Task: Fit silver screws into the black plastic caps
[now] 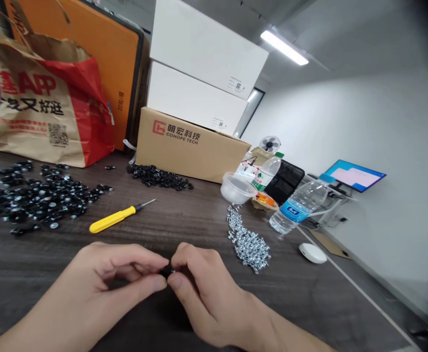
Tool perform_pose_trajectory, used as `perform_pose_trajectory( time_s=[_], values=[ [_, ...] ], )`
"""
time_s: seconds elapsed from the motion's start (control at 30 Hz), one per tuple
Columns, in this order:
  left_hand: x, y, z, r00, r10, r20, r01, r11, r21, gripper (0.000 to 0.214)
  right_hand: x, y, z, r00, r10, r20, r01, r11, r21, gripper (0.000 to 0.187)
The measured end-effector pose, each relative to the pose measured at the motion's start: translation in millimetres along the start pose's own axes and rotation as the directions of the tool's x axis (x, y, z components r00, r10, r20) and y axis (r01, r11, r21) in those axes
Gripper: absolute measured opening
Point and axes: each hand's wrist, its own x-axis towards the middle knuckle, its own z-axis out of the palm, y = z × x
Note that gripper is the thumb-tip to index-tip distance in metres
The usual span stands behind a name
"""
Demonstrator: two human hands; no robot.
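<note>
My left hand (126, 278) pinches a small black plastic part (166, 271) between thumb and forefinger, low in the middle of the head view. My right hand (206, 288) is closed in a pinch at the part's right side. A bit of silver metal, seemingly a screw (174, 271), shows at its fingertips, mostly hidden. A yellow-handled screwdriver (113, 219) lies beyond my left hand, its tip to the right. Loose silver screws (250, 249) are heaped beyond my right hand. Black parts with silver screw heads (45, 195) spread at the left. Plain black parts (159, 177) form a smaller pile.
A paper bag (45, 102) stands at the back left by an orange box (122, 63). White boxes (195, 93) sit on a cardboard carton (188, 146). A plastic tub (237, 189), a water bottle (298, 205) and a white round-cornered device (312, 253) are at the right.
</note>
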Motion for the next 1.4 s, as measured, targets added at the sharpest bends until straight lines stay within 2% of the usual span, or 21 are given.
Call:
perform_pose_trajectory(
  time_s=[0.1, 0.17, 0.23, 0.3, 0.4, 0.47, 0.53, 0.67, 0.83, 0.9, 0.97, 1.03, 1.1, 1.17, 1.27, 1.33, 1.4],
  values=[
    [-1, 2, 0.1, 0.993, 0.111, -0.028, -0.108, 0.991, 0.079, 0.007, -1, -3, 0, 0.999, -0.039, 0.016, 0.039, 0.999, 0.005, 0.018],
    [-2, 4, 0.1, 0.983, 0.183, -0.033, -0.176, 0.972, 0.158, 0.006, -2, -8, 0, 1.0, 0.023, 0.013, -0.023, 1.0, 0.013, 0.025],
    [-2, 7, 1.1, 0.979, 0.2, -0.047, -0.186, 0.96, 0.211, 0.005, -2, -11, -1, 0.996, 0.09, 0.015, -0.09, 0.996, 0.022, 0.03],
    [-1, 9, 3.1, 0.98, 0.174, -0.096, -0.149, 0.964, 0.219, 0.012, -2, -11, -2, 0.997, 0.083, 0.005, -0.083, 0.996, 0.012, 0.024],
    [3, 12, 6.8, 0.977, 0.138, -0.163, -0.106, 0.976, 0.188, 0.021, -1, -5, -2, 1.0, -0.001, -0.014, 0.0, 0.999, -0.036, 0.008],
    [5, 14, 8.0, 0.979, 0.12, -0.165, -0.093, 0.983, 0.159, 0.024, -1, -3, -1, 1.0, -0.017, -0.01, 0.017, 0.999, -0.03, 0.012],
    [6, 14, 7.5, 0.983, 0.097, -0.157, -0.077, 0.989, 0.128, 0.025, -2, -4, 0, 0.999, 0.023, 0.027, -0.024, 1.0, 0.016, 0.024],
    [3, 9, 3.0, 0.992, 0.039, -0.119, -0.032, 0.998, 0.06, 0.025, -1, -7, 1, 0.987, 0.138, 0.078, -0.143, 0.988, 0.059, 0.034],
    [0, 1, -1.8, 0.999, -0.038, 0.03, 0.038, 0.999, 0.0, 0.014, 0, -3, -2, 0.997, 0.07, -0.011, -0.07, 0.997, -0.021, 0.008],
    [-1, 1, -2.4, 1.0, 0.003, 0.012, -0.004, 0.999, 0.033, 0.009, -1, -3, -3, 0.999, 0.049, 0.019, -0.049, 0.999, -0.011, 0.012],
    [-1, 3, -2.4, 0.995, 0.094, -0.03, -0.089, 0.987, 0.134, 0.01, -2, -5, -3, 0.995, 0.072, 0.073, -0.074, 0.997, 0.034, 0.02],
    [-1, 6, -2.0, 0.984, 0.172, -0.043, -0.158, 0.961, 0.229, 0.011, -3, -9, -2, 0.979, 0.17, 0.114, -0.179, 0.981, 0.074, 0.03],
    [0, 8, -1.4, 0.983, 0.179, -0.042, -0.165, 0.959, 0.229, 0.01, -4, -11, -2, 0.962, 0.244, 0.124, -0.255, 0.964, 0.077, 0.038],
    [0, 8, -0.7, 0.993, 0.115, -0.029, -0.11, 0.983, 0.146, 0.01, -3, -9, -2, 0.971, 0.218, 0.096, -0.224, 0.973, 0.053, 0.033],
    [1, 5, 0.3, 0.999, 0.038, 0.012, -0.038, 0.999, 0.036, 0.011, 0, -2, -3, 0.996, 0.066, 0.053, -0.066, 0.998, 0.01, 0.013],
    [0, 3, 0.5, 0.999, 0.043, 0.024, -0.045, 0.997, 0.066, 0.011, 1, 1, -3, 0.998, -0.005, 0.058, 0.005, 1.0, 0.002, 0.009],
    [-1, 2, 0.1, 0.992, 0.122, 0.011, -0.123, 0.978, 0.17, 0.011, 0, 0, -3, 0.997, -0.022, 0.079, 0.02, 0.999, 0.027, 0.014]
  ],
)
